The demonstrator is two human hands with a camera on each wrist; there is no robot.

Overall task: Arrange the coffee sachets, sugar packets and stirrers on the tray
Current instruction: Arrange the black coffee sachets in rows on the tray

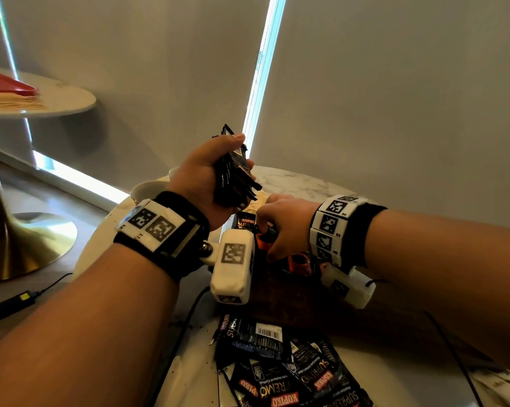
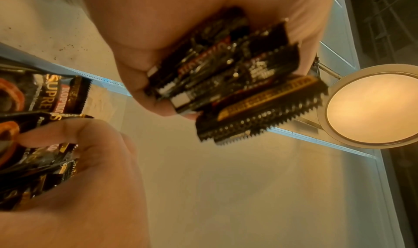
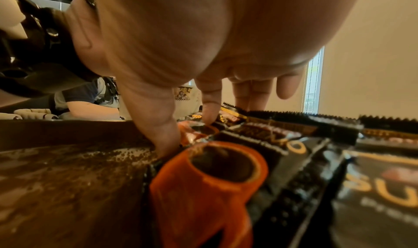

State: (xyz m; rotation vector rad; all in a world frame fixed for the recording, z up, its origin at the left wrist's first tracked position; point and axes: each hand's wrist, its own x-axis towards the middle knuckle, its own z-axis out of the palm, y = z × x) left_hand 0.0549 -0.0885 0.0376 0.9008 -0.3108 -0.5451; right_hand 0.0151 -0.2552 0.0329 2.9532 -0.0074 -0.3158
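Note:
My left hand is raised above the table and grips a stack of black coffee sachets, their serrated ends fanned out. Lower and to the right, my right hand reaches down onto the dark wooden tray. Its thumb and forefinger pinch one of the sachets lying there, which are printed with orange cups. More sachets lie overlapped in a row across the tray. My wrist units hide much of the tray in the head view.
Several loose sachets lie on the marble table in front of the tray. A white cup stands at the far left edge. Cables run over the table's left side. A second round table stands further left.

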